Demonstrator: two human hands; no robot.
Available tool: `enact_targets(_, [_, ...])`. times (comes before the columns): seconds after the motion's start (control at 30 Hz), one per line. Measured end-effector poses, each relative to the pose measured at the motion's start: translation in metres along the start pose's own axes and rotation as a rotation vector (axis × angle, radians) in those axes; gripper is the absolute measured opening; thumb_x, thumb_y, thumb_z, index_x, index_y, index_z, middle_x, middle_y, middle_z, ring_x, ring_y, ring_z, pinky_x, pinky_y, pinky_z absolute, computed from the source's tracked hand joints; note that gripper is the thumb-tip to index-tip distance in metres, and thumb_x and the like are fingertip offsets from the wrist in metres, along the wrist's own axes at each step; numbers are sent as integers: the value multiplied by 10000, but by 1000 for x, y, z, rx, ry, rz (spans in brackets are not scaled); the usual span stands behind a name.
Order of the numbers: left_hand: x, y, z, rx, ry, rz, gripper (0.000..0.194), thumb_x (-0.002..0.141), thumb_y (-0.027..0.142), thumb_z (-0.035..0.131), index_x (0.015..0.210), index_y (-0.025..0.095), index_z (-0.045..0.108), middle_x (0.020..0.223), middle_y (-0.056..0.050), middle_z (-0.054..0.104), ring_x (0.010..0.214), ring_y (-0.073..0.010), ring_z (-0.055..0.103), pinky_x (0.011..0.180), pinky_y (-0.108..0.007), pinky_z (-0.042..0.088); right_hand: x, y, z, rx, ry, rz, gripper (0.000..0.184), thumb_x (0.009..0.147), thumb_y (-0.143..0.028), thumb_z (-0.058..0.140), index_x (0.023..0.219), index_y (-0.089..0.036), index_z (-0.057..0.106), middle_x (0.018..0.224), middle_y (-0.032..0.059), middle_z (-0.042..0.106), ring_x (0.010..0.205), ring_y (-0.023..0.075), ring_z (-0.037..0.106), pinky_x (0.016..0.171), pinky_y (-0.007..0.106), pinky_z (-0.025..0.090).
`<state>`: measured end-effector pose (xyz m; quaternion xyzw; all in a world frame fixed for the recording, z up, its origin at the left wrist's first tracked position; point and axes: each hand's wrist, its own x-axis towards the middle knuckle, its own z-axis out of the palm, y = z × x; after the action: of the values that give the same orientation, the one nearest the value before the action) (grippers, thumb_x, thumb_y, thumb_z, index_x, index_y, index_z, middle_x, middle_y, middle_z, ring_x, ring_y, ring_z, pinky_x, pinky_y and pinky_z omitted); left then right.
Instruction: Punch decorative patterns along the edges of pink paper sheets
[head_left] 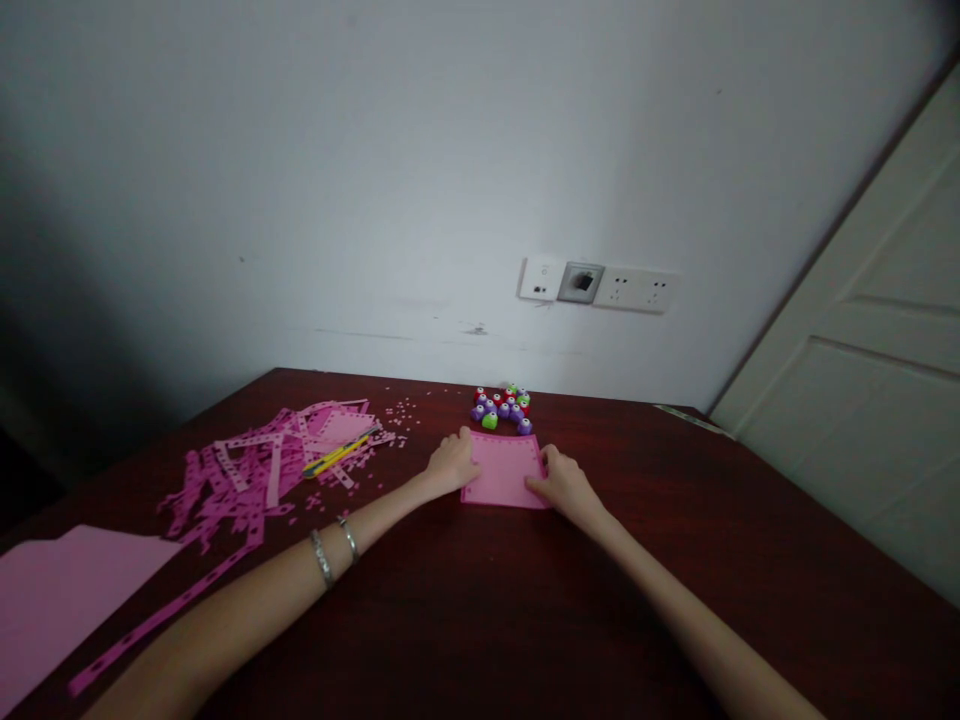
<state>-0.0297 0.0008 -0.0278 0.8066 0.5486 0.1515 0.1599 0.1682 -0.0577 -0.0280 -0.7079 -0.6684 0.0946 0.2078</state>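
Observation:
A small rectangular pink sheet, with a row of small marks along its edges, lies on the dark red table. My left hand is closed on its left edge, the thumb resting on the top face. At the opposite edge, my right hand grips the sheet with thumb and fingers. Whether it is one sheet or a thin stack, I cannot tell. Just beyond it sits a cluster of small purple, red and green paper punches.
Left of my hands lies a heap of punched pink paper strips with tiny scraps around it. A yellow utility knife rests on that heap. A larger pink sheet covers the near left table. Behind stands the wall with sockets.

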Motion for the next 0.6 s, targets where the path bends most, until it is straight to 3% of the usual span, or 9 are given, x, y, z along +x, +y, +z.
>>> enact_targets(0.13, [-1, 0, 2, 54, -8, 17, 415, 684, 242, 518, 1063, 97, 430, 1037, -199, 538, 993, -322, 524, 750, -366, 424, 0, 0, -2, -64, -35, -12, 185, 708, -290, 561, 825, -146, 564, 806, 102, 636, 731, 214, 607, 629, 269, 396])
enact_targets(0.3, [-1, 2, -4, 116, 19, 43, 404, 679, 267, 537, 1052, 130, 465, 1087, -158, 516, 1021, -282, 504, 769, -320, 421, 0, 0, -6, -148, -50, -2, 250, 703, -381, 567, 827, -166, 595, 805, 125, 639, 732, 269, 613, 585, 307, 377])
enact_targets(0.43, [-1, -20, -45, 172, 32, 5, 231, 748, 297, 494, 951, 199, 547, 1056, -96, 559, 939, -214, 555, 752, -278, 422, 3, 0, -12, -162, -50, -39, 222, 705, -381, 573, 778, -174, 605, 827, 117, 630, 750, 263, 606, 566, 289, 355])
enact_targets(0.6, [-9, -84, -108, 313, -2, -215, 195, 584, 190, 644, 769, 132, 617, 842, -160, 642, 836, -302, 597, 716, -361, 428, 5, -4, -24, -118, -28, -102, 180, 766, -345, 520, 829, -202, 608, 827, 66, 627, 703, 190, 592, 534, 240, 324])
